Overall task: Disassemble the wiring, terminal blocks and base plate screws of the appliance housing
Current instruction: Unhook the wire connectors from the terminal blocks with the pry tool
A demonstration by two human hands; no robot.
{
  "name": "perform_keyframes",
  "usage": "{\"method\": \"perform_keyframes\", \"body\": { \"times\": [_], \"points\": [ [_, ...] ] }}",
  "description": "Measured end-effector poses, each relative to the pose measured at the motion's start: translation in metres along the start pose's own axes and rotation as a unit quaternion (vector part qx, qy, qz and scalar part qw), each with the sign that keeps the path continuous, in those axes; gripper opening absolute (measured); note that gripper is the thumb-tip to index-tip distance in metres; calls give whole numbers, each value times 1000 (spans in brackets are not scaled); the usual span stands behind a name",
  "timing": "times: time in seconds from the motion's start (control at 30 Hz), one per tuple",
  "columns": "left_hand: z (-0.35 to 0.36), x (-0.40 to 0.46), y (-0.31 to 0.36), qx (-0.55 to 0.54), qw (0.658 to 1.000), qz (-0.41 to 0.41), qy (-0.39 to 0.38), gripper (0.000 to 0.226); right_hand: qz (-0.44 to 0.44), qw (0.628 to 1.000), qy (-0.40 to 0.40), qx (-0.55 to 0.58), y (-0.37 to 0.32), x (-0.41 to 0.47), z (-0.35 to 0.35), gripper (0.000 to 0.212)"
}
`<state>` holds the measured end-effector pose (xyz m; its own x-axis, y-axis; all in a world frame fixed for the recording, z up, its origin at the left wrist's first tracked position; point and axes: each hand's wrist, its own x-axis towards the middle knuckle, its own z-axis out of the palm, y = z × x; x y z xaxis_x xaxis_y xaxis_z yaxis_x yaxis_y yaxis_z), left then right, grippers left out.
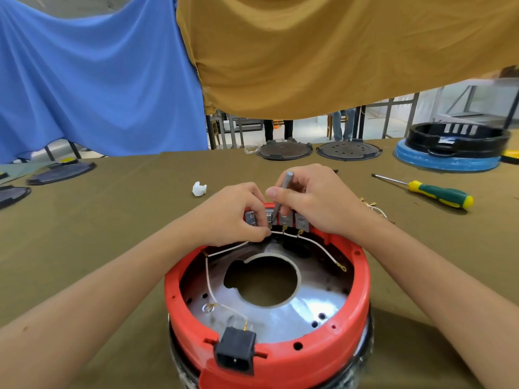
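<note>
Red appliance housing (280, 357) sits on the worktop (126, 209); the left hand (238, 217) pinches a white wire (230, 248) at the terminal blocks (283, 219), while the right hand (314, 203) grips a grey tool (282, 192).

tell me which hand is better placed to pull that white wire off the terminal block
Left. The left hand already pinches the white wire at the terminal block; the right hand holds the grey tool.
</note>
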<state>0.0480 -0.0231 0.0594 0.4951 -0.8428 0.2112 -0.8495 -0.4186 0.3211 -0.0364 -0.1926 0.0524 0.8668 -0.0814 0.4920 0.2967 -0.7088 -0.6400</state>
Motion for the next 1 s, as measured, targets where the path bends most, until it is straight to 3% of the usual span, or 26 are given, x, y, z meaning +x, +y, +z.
{"method": "perform_keyframes", "body": {
  "times": [0.37,0.73,1.0],
  "points": [
    [0,0,0,-1,1000,4,-1,9,51,998,-18,45,0,6,-1,27],
    [0,0,1,-1,1000,4,3,10,-1,1000,6,7,2,0,0,24],
    [0,0,0,7,1000,9,2,7,39,999,-16,27,0,6,0,26]
  ]
}}
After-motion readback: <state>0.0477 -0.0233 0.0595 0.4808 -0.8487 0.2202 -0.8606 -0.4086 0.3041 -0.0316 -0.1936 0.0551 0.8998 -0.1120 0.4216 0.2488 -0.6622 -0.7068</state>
